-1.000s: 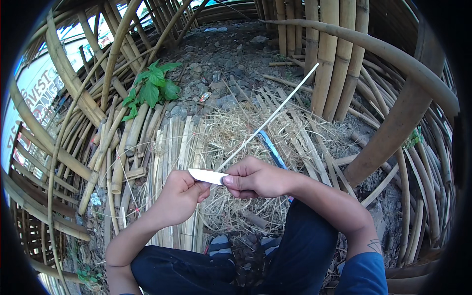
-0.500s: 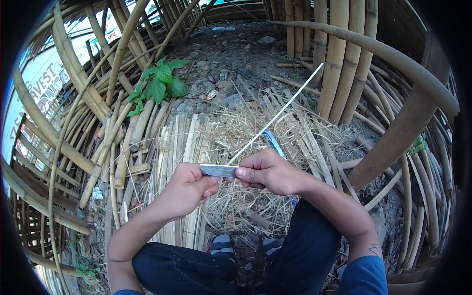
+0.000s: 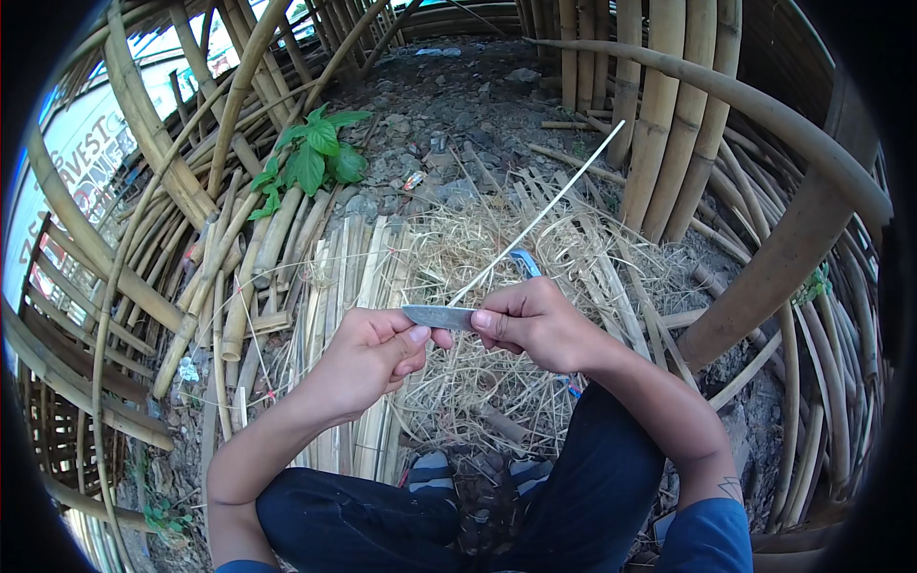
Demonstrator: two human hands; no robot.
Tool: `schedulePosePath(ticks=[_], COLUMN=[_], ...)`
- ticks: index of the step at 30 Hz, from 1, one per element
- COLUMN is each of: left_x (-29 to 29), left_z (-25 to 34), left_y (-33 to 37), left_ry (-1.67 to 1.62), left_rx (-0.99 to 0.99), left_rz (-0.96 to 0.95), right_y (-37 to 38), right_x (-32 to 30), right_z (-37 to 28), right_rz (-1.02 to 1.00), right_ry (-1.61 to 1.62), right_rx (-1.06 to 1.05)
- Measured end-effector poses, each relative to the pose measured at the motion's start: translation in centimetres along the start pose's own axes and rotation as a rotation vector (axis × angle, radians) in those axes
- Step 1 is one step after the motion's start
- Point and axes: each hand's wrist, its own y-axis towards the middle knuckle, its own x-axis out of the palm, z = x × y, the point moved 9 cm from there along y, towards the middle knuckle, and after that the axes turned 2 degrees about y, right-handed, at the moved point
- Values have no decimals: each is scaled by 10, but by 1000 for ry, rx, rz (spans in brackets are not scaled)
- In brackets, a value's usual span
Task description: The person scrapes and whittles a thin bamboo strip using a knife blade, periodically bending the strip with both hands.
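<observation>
Both my hands are closed in front of me, close together above the shavings. My right hand grips a knife; its flat grey blade sticks out to the left, and its handle is hidden in my fist. My left hand is pinched at the blade's left end, the thumb just under it, on a thin pale bamboo strip. From behind the blade the strip runs up and away to the far right; its near end is hidden by blade and fingers.
Curly bamboo shavings cover the ground below, beside split bamboo slats. A blue object lies partly behind my right hand. Thick bamboo poles stand at the far right. A leafy plant grows at the far left, near stacked bamboo.
The blade has shifted slightly right with my right hand and now slopes down to the right. My left thumb has come up nearer its lower edge. The strip's far end has moved slightly left.
</observation>
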Motion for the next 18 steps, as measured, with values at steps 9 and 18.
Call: schedulePosePath(ticks=[9, 18], left_x=[-28, 14], left_z=[2, 2], left_y=[-19, 4], left_ry=[-85, 37], left_rx=[-4, -12], left_rz=[47, -105], right_y=[-16, -5], right_x=[-110, -49], right_z=[26, -3], right_rz=[456, 500], right_ry=[387, 732], right_rx=[-42, -171])
